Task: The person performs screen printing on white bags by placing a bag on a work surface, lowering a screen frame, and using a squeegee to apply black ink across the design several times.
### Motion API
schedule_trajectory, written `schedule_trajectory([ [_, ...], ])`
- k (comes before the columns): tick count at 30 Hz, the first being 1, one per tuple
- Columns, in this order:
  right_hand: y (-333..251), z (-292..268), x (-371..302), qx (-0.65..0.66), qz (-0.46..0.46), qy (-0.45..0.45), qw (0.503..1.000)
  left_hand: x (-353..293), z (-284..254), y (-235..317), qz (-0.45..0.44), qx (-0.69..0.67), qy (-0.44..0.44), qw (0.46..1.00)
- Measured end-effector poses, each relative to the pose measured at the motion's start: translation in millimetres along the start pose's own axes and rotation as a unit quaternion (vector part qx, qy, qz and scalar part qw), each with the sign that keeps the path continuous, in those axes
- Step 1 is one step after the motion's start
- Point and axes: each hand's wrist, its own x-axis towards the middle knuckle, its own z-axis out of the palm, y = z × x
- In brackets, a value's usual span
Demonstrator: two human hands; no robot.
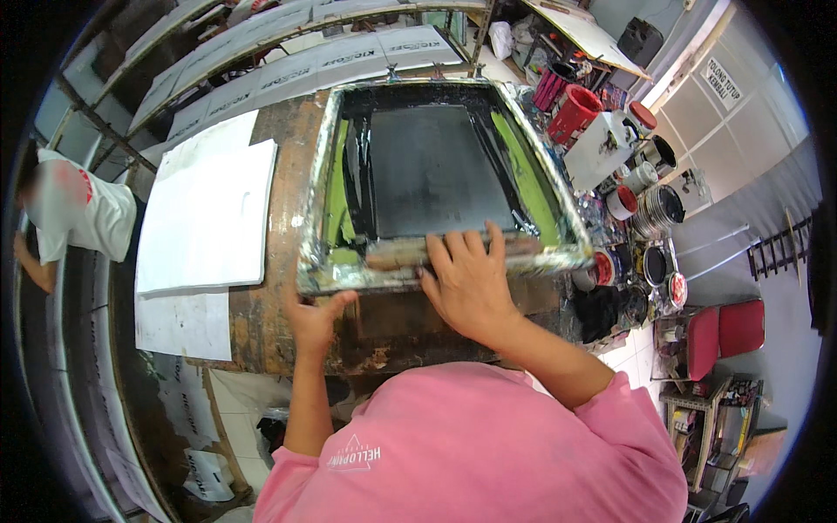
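A screen printing frame lies on the worktable in front of me, its mesh coated with black ink between green strips along the sides. At its near end is a squeegee with a wooden handle, blurred a little. My right hand grips the squeegee handle from above, fingers over its far side. My left hand holds the frame's near left corner, the thumb pointing right and the other fingers mostly hidden at the frame's edge. To the left lies a stack of white sheets.
Ink pots, including a red tub, and a white jerrycan crowd the table's right side. Racks with printed sheets stand beyond and at left. Another person is by the left rack. A red chair stands at right.
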Motion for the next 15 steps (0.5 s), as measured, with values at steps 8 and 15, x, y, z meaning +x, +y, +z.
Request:
schedule_trajectory([
  [8, 30, -72, 120, -0.043, -0.058, 0.162, 0.984, 58, 19, 15, 0.146, 0.093, 0.019, 0.985],
  [15, 44, -114, 188, -0.04, -0.087, 0.207, 0.974, 17, 50, -54, 0.085, 0.626, -0.111, 0.767],
])
